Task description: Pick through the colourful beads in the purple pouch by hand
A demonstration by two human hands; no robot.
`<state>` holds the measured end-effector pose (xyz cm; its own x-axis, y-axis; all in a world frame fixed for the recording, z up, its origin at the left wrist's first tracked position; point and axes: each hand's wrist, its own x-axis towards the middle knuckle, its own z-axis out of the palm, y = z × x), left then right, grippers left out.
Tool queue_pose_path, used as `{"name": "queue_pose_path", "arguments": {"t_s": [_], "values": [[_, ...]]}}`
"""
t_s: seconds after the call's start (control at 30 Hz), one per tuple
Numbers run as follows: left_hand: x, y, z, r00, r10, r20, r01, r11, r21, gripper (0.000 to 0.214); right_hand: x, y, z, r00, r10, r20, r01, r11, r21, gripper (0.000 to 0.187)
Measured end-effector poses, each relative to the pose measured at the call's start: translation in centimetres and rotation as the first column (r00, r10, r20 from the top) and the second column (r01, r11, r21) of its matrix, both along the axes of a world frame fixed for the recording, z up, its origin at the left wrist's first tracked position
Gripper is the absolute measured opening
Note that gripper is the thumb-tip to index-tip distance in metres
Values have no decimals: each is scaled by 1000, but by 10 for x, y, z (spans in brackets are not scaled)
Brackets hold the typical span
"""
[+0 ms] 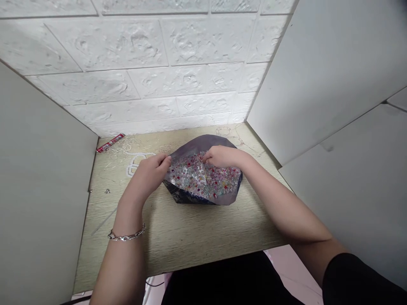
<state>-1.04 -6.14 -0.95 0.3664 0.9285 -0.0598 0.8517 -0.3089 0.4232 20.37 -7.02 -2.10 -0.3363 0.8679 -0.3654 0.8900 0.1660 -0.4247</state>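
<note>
A white brick-patterned wall (152, 55) is filling the top of the view, with plain pale panels (333, 76) closing in on both sides. Below it, a light wood-grain desk (190, 237) is sitting in the alcove, seen from above by the person working at it.

In the middle of the desk, an open foil bag (203, 178) is lying with its mouth spread wide, showing a heap of tiny mixed beads (203, 176) in red, pink, clear and yellow.

The left hand (149, 171) is pinching the bag's left rim between thumb and fingers, holding it open. A silver chain bracelet (126, 235) is circling that wrist. The right hand (222, 156) is resting over the far side of the bead heap, fingers curled and tips drawn together in a narrow pinch on the beads; whether a bead is held between them is too small to tell.

A string of white beads (136, 163) is lying on the desk just left of the bag. A small red packet (110, 142) is sitting at the back left corner, and a thin looped strand (224, 130) is lying near the back wall.
</note>
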Motion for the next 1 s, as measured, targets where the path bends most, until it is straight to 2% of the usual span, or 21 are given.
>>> {"name": "queue_pose_path", "arguments": {"t_s": [0.13,0.27,0.33,0.47,0.57,0.73,0.87,0.93,1.0], "values": [[1,-1,2,1000,1,-1,-1,1000,-1,31,3,-2,7,998,-36,-58,35,999,-31,43],[2,-2,3,1000,14,-18,-14,1000,-2,32,3,-8,9,988,141,-60,-151,962,-228,44],[2,-2,3,1000,8,-28,-8,1000,2,32,3,-8,6,986,167,-27,-168,946,-277,44],[2,-3,3,1000,5,-26,-5,1000,9,30,3,-3,0,994,86,-72,-96,982,-162,54],[2,-3,3,1000,8,-25,-8,1000,7,30,5,-1,1,999,11,-31,-13,997,-72,56],[2,-2,4,1000,5,-29,-5,1000,8,31,5,-6,14,995,55,86,-42,989,-145,41],[2,-2,2,999,-18,-28,18,1000,4,31,-1,-12,19,970,61,234,-10,977,-215,31],[2,-2,1,999,-23,-30,23,1000,3,31,-2,-11,16,979,41,202,-6,985,-171,39],[3,-2,1,999,-21,-35,21,1000,3,31,0,-9,11,988,-16,157,27,997,-66,50]]}}
